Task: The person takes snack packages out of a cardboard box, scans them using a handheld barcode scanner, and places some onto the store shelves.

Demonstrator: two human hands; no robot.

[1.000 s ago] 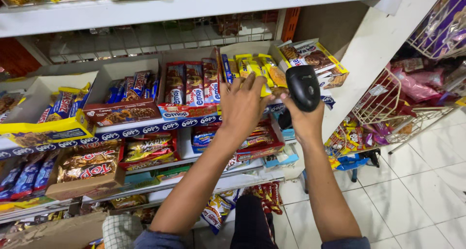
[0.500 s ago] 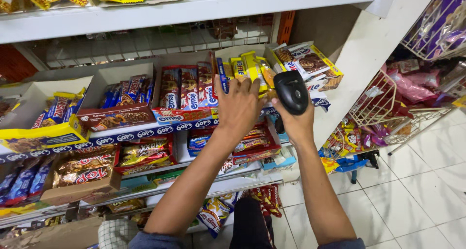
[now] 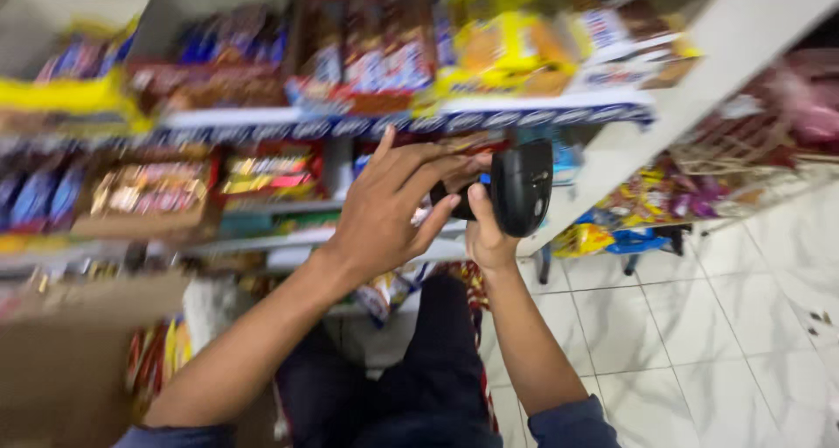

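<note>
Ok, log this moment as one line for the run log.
right hand: holds black scanner | left hand: open, fingers at scanner | behind: snack shelves | image blurred

White shop shelving (image 3: pixel 559 107) runs across the frame, its tiers packed with open cardboard display boxes (image 3: pixel 149 194) of wrapped snacks in red, blue, yellow and brown; the picture is blurred, so the packets cannot be told apart. A blue-and-white strip (image 3: pixel 367 126) lines one shelf edge. At right, a wire rack (image 3: pixel 734 151) holds bright bags. Below, glossy white floor tiles (image 3: pixel 699 326) reflect soft, even light. A plain brown carton (image 3: pixel 61 352) sits low at left.
</note>
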